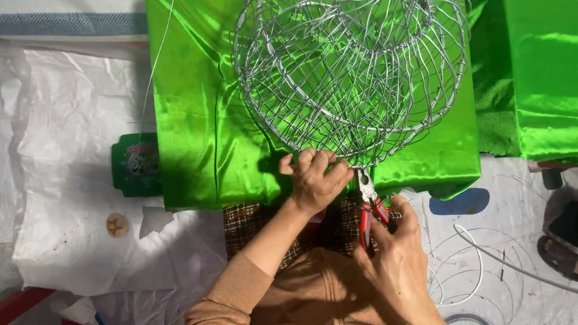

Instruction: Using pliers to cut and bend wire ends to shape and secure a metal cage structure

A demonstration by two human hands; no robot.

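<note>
A round frame of bent silver wire (349, 72) stands on bright green satin cloth (198, 120). My left hand (314, 177) grips the frame's lower rim, fingers curled around the wires. My right hand (394, 262) is closed on the red-and-black handles of a pair of pliers (368, 207). The pliers' metal jaws meet the wire frame at its bottom edge, just right of my left hand.
White plastic sheeting (72, 180) covers the floor to the left. A green tin with a picture (136, 165) lies beside the cloth. Loose coils of white wire (475, 265) lie on the right. A dark sandal (560, 250) sits at the far right edge.
</note>
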